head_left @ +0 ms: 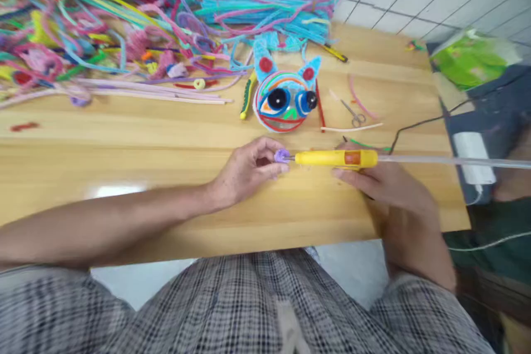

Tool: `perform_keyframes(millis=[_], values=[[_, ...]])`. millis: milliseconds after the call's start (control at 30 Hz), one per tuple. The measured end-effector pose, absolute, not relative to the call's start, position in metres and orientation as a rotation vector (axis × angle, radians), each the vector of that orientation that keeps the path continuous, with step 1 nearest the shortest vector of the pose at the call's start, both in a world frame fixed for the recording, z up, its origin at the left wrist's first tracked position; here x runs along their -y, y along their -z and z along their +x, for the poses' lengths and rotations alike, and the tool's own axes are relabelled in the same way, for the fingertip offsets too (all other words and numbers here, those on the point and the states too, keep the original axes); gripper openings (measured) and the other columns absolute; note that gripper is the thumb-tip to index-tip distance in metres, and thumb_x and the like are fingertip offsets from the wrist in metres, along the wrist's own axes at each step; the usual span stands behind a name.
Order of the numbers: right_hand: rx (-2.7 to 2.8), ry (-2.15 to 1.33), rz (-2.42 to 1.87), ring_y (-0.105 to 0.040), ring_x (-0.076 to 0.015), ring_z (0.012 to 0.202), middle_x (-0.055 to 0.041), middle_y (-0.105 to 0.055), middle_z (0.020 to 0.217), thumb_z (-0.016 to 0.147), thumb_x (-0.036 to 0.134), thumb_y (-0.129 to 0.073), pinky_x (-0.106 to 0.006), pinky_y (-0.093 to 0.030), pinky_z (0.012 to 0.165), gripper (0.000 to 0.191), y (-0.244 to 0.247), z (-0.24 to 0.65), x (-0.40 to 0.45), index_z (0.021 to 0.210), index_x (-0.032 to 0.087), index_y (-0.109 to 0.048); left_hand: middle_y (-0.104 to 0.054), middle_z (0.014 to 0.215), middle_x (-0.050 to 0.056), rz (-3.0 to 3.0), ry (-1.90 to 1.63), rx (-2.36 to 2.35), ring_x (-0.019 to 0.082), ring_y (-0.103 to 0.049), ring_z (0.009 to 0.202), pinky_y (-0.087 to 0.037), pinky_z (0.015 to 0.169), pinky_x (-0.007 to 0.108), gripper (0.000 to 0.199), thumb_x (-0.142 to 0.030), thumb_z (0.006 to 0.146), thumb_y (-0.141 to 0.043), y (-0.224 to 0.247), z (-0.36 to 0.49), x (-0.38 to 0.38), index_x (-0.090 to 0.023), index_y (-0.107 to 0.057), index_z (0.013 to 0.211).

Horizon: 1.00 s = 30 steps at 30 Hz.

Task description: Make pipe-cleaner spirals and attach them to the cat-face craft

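My left hand (246, 171) pinches a small purple coil of pipe cleaner (282, 156) between thumb and fingers. Pointing left, the metal tip of a yellow hot glue gun (336, 158) meets the coil. My right hand (384, 177) is closed around the glue gun, and a long clear glue stick (448, 161) sticks out of its rear end. Just beyond my hands lies a round animal face (284, 102) made of coloured pipe cleaners, with blue ears, red ear centres and large black eyes.
Heaps of pipe cleaners (83, 27) cover the back left, beside a blue bundle (265, 11). Yellow-and-green pliers (248, 97) lie left of the face. Small scissors (354, 115) rest at right. A black cable (418, 121) crosses the right edge near a white box (473, 157).
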State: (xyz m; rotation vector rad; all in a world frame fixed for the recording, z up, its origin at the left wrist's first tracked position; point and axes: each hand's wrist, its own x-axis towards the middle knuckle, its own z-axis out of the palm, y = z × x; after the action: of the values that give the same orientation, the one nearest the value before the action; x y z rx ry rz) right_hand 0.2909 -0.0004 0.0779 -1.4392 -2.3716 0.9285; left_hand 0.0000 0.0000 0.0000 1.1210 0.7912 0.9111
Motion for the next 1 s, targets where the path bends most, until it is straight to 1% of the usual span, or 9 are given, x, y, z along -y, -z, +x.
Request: perform_keyframes(millis=[200,333,500,600,700,767,833,900,1000], values=[[2.369,-0.888,-1.453,-0.067,-0.0293,0.085,-0.0047,-0.068,0.092,0.104,0.062,-0.052,-0.045,-0.057,0.079,0.037,-0.077,0.292,0.004,0.09,0.028,-0.057,-0.075,0.09,0.001,1.139,-0.881,-0.791,0.011,-0.07,0.074,-0.06,0.065,0.021,0.028,-0.023,0.085,-0.088,0.001,-0.002,0.0,-0.016,-0.07,0.105],[2.369,-0.883,-1.426,-0.068,-0.0298,0.087,-0.0055,-0.069,0.097,0.104,0.062,-0.053,-0.045,-0.06,0.078,0.035,-0.075,0.293,0.004,0.096,0.029,-0.059,-0.076,0.092,0.002,1.131,-0.884,-0.795,0.011,-0.07,0.073,-0.061,0.064,0.021,0.029,-0.025,0.084,-0.089,0.0,-0.001,0.0,-0.017,-0.069,0.104],[2.362,-0.865,-1.426,-0.069,-0.0293,0.088,-0.0055,-0.069,0.097,0.105,0.059,-0.054,-0.047,-0.06,0.083,0.033,-0.072,0.295,0.004,0.096,0.028,-0.061,-0.076,0.092,0.002,1.123,-0.879,-0.794,0.011,-0.07,0.073,-0.061,0.065,0.022,0.03,-0.026,0.084,-0.089,0.001,-0.001,0.0,-0.017,-0.069,0.104],[2.279,-0.942,-1.42,-0.067,-0.026,0.081,-0.0039,-0.068,0.091,0.103,0.06,-0.06,-0.043,-0.059,0.077,0.034,-0.07,0.297,0.003,0.093,0.028,-0.063,-0.074,0.089,0.001,1.127,-0.885,-0.789,0.011,-0.068,0.072,-0.06,0.065,0.022,0.03,-0.026,0.084,-0.089,0.003,-0.001,-0.001,-0.017,-0.069,0.103],[2.143,-1.065,-1.44,-0.067,-0.0231,0.077,-0.0031,-0.071,0.09,0.099,0.058,-0.069,-0.038,-0.058,0.071,0.032,-0.07,0.299,0.001,0.093,0.027,-0.069,-0.073,0.085,0.0,1.137,-0.902,-0.779,0.01,-0.068,0.07,-0.06,0.065,0.022,0.029,-0.026,0.084,-0.089,0.004,0.0,-0.001,-0.017,-0.069,0.103],[2.017,-1.173,-1.417,-0.071,-0.0233,0.08,-0.0029,-0.074,0.089,0.094,0.058,-0.078,-0.037,-0.06,0.072,0.032,-0.07,0.299,0.0,0.095,0.026,-0.073,-0.073,0.084,0.0,1.141,-0.903,-0.775,0.01,-0.068,0.069,-0.06,0.065,0.022,0.029,-0.027,0.084,-0.089,0.003,0.0,-0.001,-0.017,-0.069,0.103],[1.892,-1.262,-1.361,-0.073,-0.0235,0.082,-0.0025,-0.075,0.084,0.089,0.058,-0.084,-0.038,-0.061,0.076,0.034,-0.071,0.299,-0.003,0.089,0.026,-0.076,-0.072,0.083,-0.001,1.137,-0.897,-0.776,0.01,-0.068,0.069,-0.061,0.064,0.022,0.029,-0.027,0.084,-0.089,0.001,0.0,-0.002,-0.017,-0.069,0.102],[1.802,-1.299,-1.315,-0.071,-0.0222,0.078,-0.0021,-0.074,0.08,0.085,0.058,-0.088,-0.038,-0.062,0.077,0.035,-0.074,0.297,-0.004,0.082,0.025,-0.076,-0.072,0.083,-0.001,1.129,-0.895,-0.77,0.01,-0.068,0.071,-0.061,0.065,0.021,0.029,-0.027,0.083,-0.089,-0.001,-0.001,-0.002,-0.017,-0.069,0.102],[1.759,-1.308,-1.337,-0.068,-0.0207,0.074,-0.002,-0.075,0.078,0.081,0.057,-0.092,-0.038,-0.062,0.078,0.036,-0.082,0.292,-0.003,0.081,0.024,-0.077,-0.075,0.087,-0.001,1.114,-0.892,-0.745,0.01,-0.068,0.071,-0.062,0.065,0.021,0.032,-0.029,0.082,-0.09,-0.003,-0.002,-0.004,-0.017,-0.069,0.103]])
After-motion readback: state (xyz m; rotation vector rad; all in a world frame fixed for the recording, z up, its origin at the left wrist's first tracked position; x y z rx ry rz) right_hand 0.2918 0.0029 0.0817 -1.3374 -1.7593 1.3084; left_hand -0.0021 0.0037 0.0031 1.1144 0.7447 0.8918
